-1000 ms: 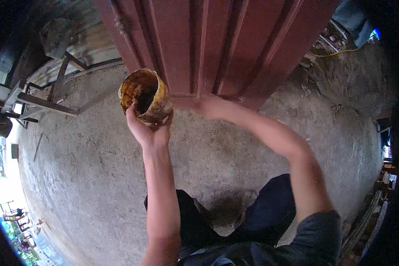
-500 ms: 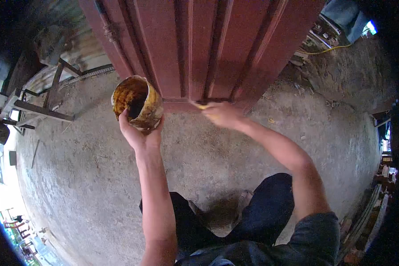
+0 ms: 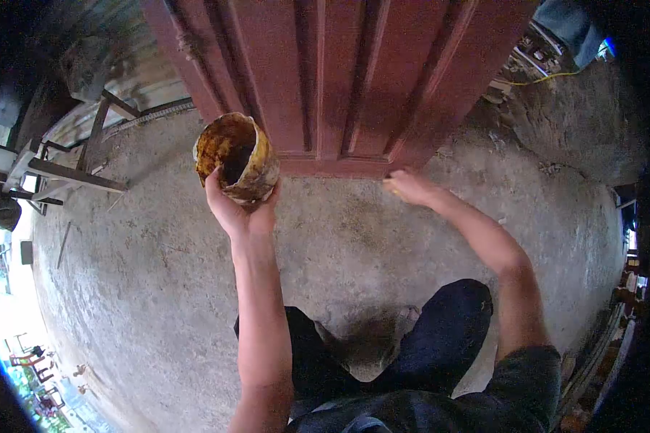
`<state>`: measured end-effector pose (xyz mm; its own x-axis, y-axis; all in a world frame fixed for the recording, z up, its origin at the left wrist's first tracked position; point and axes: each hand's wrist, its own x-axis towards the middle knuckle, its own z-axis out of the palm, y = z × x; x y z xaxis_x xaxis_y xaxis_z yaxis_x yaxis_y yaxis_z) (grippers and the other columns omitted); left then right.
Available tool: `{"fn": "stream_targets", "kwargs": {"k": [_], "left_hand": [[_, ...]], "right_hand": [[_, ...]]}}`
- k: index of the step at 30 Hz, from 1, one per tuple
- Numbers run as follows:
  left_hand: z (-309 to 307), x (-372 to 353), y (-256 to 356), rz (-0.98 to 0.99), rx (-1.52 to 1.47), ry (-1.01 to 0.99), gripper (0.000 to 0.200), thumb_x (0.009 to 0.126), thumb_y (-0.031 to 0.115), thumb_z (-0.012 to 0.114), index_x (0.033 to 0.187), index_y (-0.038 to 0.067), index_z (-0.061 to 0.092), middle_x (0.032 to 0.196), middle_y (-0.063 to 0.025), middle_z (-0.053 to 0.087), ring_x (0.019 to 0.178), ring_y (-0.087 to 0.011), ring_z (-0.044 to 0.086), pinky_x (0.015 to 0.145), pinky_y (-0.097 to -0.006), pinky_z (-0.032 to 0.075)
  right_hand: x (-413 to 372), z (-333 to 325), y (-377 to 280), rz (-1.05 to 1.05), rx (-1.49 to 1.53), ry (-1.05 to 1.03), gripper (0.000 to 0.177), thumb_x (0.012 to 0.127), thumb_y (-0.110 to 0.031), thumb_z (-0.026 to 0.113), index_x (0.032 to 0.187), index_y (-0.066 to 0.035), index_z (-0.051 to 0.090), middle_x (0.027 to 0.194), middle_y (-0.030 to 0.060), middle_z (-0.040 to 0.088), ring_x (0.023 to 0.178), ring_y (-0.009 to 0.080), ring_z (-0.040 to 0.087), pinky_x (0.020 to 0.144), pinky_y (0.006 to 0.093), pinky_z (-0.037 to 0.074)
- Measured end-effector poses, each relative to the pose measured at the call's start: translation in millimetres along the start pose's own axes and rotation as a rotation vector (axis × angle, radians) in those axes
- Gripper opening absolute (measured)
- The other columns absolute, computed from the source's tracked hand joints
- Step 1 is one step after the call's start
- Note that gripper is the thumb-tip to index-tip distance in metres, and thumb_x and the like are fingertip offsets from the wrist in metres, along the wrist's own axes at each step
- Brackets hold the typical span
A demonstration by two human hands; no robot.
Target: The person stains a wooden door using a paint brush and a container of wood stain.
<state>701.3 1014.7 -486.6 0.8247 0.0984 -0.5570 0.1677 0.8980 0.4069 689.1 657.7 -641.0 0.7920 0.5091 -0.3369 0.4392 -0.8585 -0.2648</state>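
Note:
My left hand (image 3: 245, 209) grips a pot (image 3: 266, 177) from below, its thumb hooked over the near rim. The pot is pale and yellowish with a ragged rim, and brown stains coat its inside. To the right, my right hand (image 3: 412, 187) is closed around a small paintbrush (image 3: 388, 180), mostly hidden by the fingers and blurred. Its tip is right at the bottom edge of a reddish-brown panelled wooden door (image 3: 332, 94), near the lower right corner. The pot overlaps the door's lower left side in this view.
Concrete floor (image 3: 339, 252) stretches all around. Wooden trestle-like frames (image 3: 76, 175) stand at the left by a corrugated sheet wall. A yellow cord (image 3: 545, 78) and clutter lie at the upper right. Long wooden pieces (image 3: 607, 353) are stacked at the right edge.
My right hand has moved rightward along the door's bottom edge with the paintbrush. The pot in my left hand has shifted slightly right and up in view, and the view has shifted a little.

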Motion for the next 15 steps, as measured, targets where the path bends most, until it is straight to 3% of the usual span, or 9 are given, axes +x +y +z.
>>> {"fn": "stream_targets", "kwargs": {"k": [2,4,6,8,10,11,13,14,15], "left_hand": [[1,-2,-1,-0.011,-0.022,0.013,0.053,0.09,0.042,0.051,0.137,0.018,0.046,0.138,-0.0088,0.048,0.125,-0.0301,0.046,0.1,-0.0571,0.038],[4,-5,1,0.04,-0.012,0.014,0.052,0.089,0.041,0.052,0.135,0.018,0.048,0.137,-0.0082,0.049,0.124,-0.0303,0.047,0.099,-0.0568,0.038],[0,-3,2,0.048,-0.026,-0.001,0.052,0.089,0.04,0.053,0.135,0.018,0.048,0.137,-0.0082,0.049,0.124,-0.0304,0.046,0.1,-0.0563,0.038],[-3,-3,5,0.05,-0.039,-0.018,0.052,0.088,0.04,0.054,0.135,0.017,0.048,0.137,-0.0082,0.049,0.125,-0.0305,0.046,0.1,-0.0558,0.038],[-6,-1,8,0.058,-0.059,-0.04,0.053,0.088,0.039,0.055,0.135,0.016,0.048,0.137,-0.0083,0.049,0.125,-0.031,0.045,0.101,-0.0559,0.037],[-2,-4,8,0.06,-0.05,-0.039,0.053,0.088,0.039,0.055,0.135,0.016,0.048,0.137,-0.0083,0.049,0.125,-0.031,0.045,0.101,-0.0559,0.037],[8,-17,9,0.104,0.029,0.086,0.054,0.088,0.037,0.056,0.136,0.015,0.047,0.139,-0.0089,0.048,0.127,-0.0316,0.044,0.102,-0.0565,0.036],[4,-14,10,0.102,0.041,0.086,0.054,0.088,0.037,0.056,0.136,0.015,0.047,0.139,-0.0089,0.048,0.127,-0.0316,0.044,0.102,-0.0565,0.036],[-2,-9,10,0.095,0.023,0.016,0.054,0.088,0.037,0.056,0.136,0.015,0.046,0.14,-0.0092,0.046,0.128,-0.0318,0.043,0.102,-0.0572,0.036]], "right_hand": [[45,-23,-42,-0.058,0.038,-0.132,0.013,0.086,-0.01,0.059,0.097,-0.007,0.065,0.095,0.018,0.062,0.086,0.0376,0.064,0.075,0.0478,0.051],[81,-42,-99,0.206,0.349,-0.236,0.011,0.086,-0.008,0.057,0.095,-0.007,0.064,0.096,0.017,0.061,0.083,0.0346,0.064,0.07,0.0488,0.052],[156,57,-87,-0.379,0.044,0.118,0.012,0.086,-0.01,0.056,0.093,-0.007,0.065,0.099,0.0164,0.062,0.083,0.0327,0.064,0.066,0.0491,0.052],[152,17,-144,-0.438,0.184,0.252,0.017,0.083,-0.01,0.058,0.099,-0.007,0.066,0.108,0.0159,0.064,0.09,0.0333,0.065,0.071,0.0464,0.053],[178,31,-179,-0.444,0.172,0.422,0.037,0.088,-0.019,0.054,0.124,-0.008,0.054,0.121,0.0154,0.059,0.099,0.0359,0.063,0.09,0.0443,0.053],[197,49,-194,-0.444,0.179,0.427,0.037,0.088,-0.019,0.054,0.124,-0.008,0.054,0.121,0.0154,0.059,0.099,0.0359,0.063,0.09,0.0443,0.053],[229,83,-213,-0.458,0.432,0.757,0.044,0.088,-0.018,0.056,0.132,-0.011,0.049,0.122,0.0158,0.059,0.1,0.0346,0.063,0.084,0.0428,0.055],[216,72,-215,-0.406,0.529,0.736,0.036,0.089,-0.015,0.056,0.125,-0.012,0.054,0.112,0.0135,0.06,0.093,0.0316,0.064,0.072,0.0416,0.057],[212,73,-208,-0.4,0.54,0.742,0.036,0.089,-0.015,0.056,0.125,-0.012,0.054,0.112,0.0135,0.06,0.093,0.0316,0.064,0.072,0.0416,0.057]]}}
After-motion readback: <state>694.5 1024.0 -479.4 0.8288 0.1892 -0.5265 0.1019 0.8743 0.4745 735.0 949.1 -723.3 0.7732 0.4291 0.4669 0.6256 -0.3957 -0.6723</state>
